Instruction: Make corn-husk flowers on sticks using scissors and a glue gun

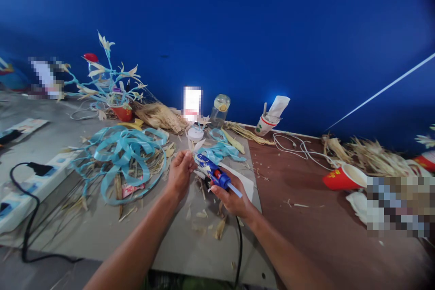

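Note:
My right hand [232, 195] is wrapped round a blue glue gun [213, 172] with a clear glue stick poking out of its back; its nozzle points left and away from me. My left hand [180, 171] is closed in a pinch just left of the nozzle, on a small pale piece, seemingly a husk strip [198, 146]. Both hands hover over the grey board [102, 226], next to a tangle of light blue ribbon [124, 152]. The gun's black cord [239, 249] runs down toward me.
A red pot with a blue-and-cream husk flower branch [112, 86] stands at the back left, dried husks [159, 117] beside it. A white power strip [23, 190] with black cable lies left. A jar [220, 108], paper cup [267, 123], white cable [295, 145] and red cup [343, 176] sit behind and right.

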The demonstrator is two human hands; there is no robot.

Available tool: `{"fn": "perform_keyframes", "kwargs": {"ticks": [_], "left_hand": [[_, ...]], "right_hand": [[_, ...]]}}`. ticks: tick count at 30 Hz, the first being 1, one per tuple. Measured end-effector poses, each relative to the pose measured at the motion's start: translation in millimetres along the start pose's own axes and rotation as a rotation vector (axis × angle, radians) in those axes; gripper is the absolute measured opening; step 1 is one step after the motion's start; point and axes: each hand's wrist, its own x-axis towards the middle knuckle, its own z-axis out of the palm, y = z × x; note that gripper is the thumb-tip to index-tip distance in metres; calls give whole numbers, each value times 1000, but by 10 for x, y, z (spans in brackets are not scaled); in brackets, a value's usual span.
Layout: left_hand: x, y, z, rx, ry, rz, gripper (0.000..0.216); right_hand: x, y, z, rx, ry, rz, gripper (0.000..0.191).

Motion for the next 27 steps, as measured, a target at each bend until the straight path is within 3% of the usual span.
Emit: {"fn": "perform_keyframes", "kwargs": {"ticks": [14,27], "left_hand": [[-17,65,31,-38,28,-35,31],[-16,43,5,-10,19,-56,31]], "right_hand": [[15,-42,-30,-41,-91,-31,29],[36,-138,-63,-182,-82,-131,26]]}}
